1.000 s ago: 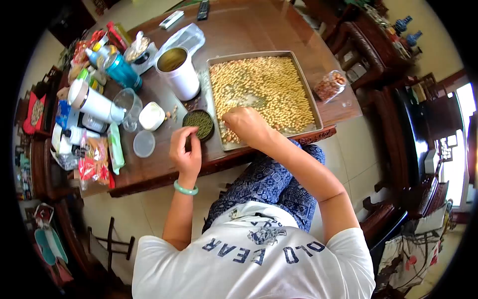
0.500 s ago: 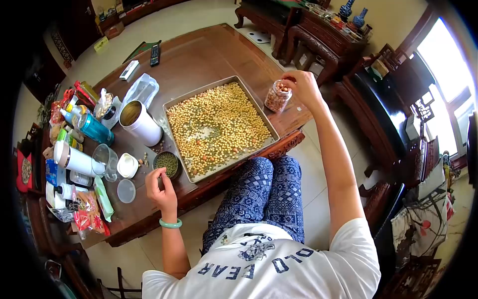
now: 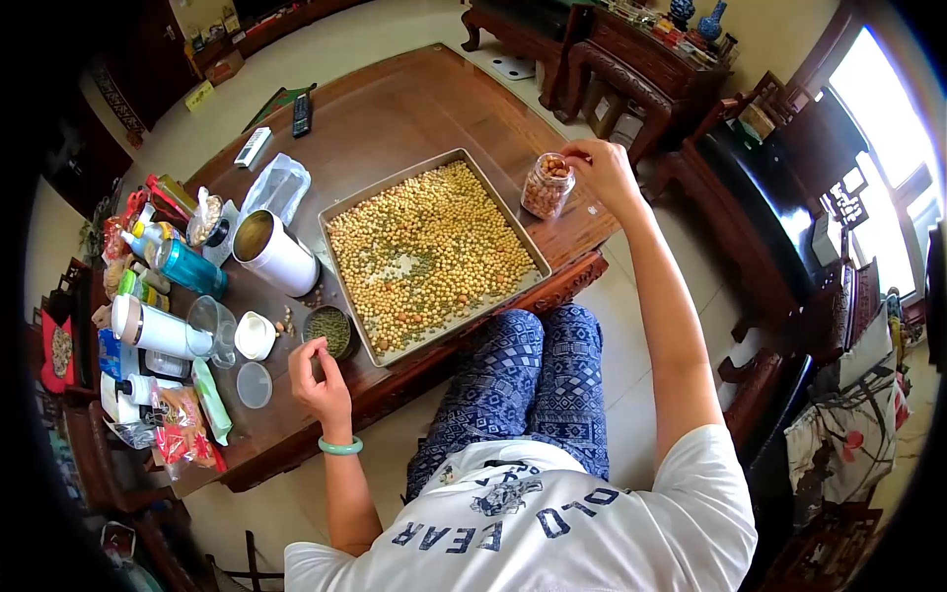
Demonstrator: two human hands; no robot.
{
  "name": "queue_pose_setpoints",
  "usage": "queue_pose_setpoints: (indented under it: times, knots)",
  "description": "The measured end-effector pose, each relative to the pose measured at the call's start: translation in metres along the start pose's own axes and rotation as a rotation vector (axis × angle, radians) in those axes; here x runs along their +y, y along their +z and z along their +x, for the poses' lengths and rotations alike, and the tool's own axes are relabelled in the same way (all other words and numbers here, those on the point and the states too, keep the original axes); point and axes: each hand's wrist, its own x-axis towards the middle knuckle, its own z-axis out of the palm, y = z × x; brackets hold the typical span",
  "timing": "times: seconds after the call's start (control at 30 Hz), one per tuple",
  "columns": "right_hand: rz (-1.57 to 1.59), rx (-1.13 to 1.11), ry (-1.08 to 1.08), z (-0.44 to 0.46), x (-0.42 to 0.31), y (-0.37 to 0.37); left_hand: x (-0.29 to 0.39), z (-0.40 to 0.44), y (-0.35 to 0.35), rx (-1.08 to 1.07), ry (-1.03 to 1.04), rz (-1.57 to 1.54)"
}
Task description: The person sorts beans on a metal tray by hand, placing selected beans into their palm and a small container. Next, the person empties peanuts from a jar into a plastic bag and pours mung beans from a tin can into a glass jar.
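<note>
Right hand: at the mouth of a clear glass jar, fingertips bent down to the opening. Grip not readable; could not tell whether the fingers had closed on anything. The jar stood near the desk edge, just beside the tray, and held reddish-brown nuts, probably peanuts, nearly to the top.

Just changed: the right hand had gone from over the tray to the jar. Taken as a judgement, attention had passed from the spread beans to the jar's nuts.

Left hand: raised at the near side of a small dark bowl, thumb and forefinger drawn close together. Could not tell if a bean was pinched there. Green beans, likely mung, lay in the bowl. Pale green bangle on the wrist.

Square metal tray: flat on the desk between jar and bowl, spread with yellow beans. Green ones were mixed through, with a few brown pieces toward the near side. Pale patch of tray bottom showed left of the middle.

Left of the tray: open white canister, clear plastic bag beyond it. White tub near the bowl, a few loose nuts beside it, round translucent lid closer in. Black remote control and white remote control toward the far left.
</note>
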Motion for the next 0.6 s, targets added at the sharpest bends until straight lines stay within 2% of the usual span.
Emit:
queue_pose_setpoints:
  times: [0.2,0.33,0.6]
  knots:
    - [-0.012,0.008,-0.092,-0.008,0.010,0.000,0.000,0.000,0.001,0.007,-0.010,0.014]
    - [-0.019,0.009,-0.016,-0.011,0.007,0.000,0.000,-0.001,0.001,0.018,-0.006,0.010]
    - [-0.068,0.067,-0.129,-0.021,0.015,0.007,0.001,0.001,0.001,0.026,0.020,0.032]
